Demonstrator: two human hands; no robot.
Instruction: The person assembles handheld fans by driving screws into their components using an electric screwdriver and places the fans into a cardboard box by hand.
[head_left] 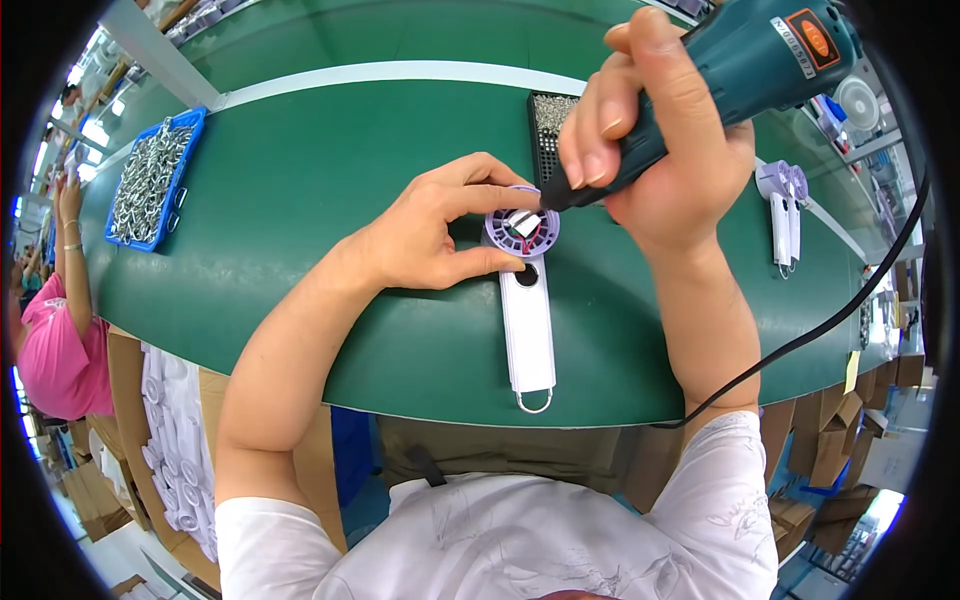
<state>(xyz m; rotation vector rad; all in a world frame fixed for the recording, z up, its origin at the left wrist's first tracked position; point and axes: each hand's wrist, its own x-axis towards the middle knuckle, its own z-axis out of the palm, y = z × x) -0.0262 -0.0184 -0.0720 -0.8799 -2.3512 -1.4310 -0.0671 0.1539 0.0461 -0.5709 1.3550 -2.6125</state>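
Observation:
A white handheld fan body (528,330) with a purple round head (521,231) lies on the green belt (300,180), its handle pointing toward me. My left hand (435,225) pinches the purple head between thumb and fingers. My right hand (650,130) grips a teal electric screwdriver (740,70). The tool's black tip rests on the head's open middle, where small wires show.
A blue tray of metal parts (150,180) sits far left on the belt. A black tray of screws (550,125) lies behind the fan. Two finished fans (783,205) rest at right. A person in pink (50,340) works at left. Cardboard boxes (820,460) stand below right.

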